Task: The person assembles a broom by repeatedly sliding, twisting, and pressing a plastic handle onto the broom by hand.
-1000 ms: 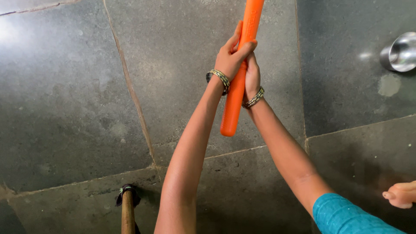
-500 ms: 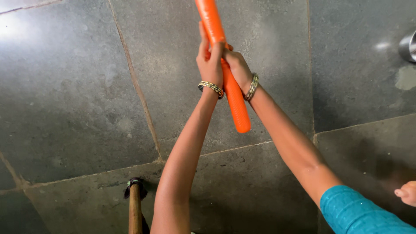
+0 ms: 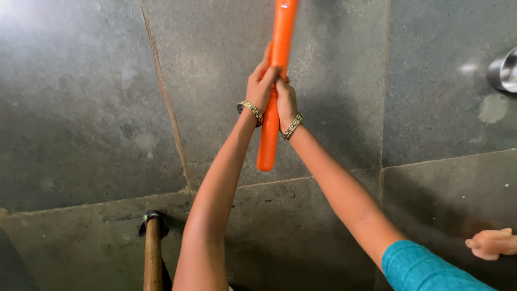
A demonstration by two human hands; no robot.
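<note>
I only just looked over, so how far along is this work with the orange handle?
Nothing on the stone floor shows a finished result. In hand: left hand and right hand both grip the orange handle, whose far end runs out of view. What is left cannot be judged.

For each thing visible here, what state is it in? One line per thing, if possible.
Long orange plastic stick: held nearly upright, top end out of frame.
Left hand: closed around the stick.
Right hand: closed around the stick, just below the left.
Shiny steel vessel: on the floor at the right edge, cut off.
Wooden handle with dark cloth end: untouched, lower left.
</note>
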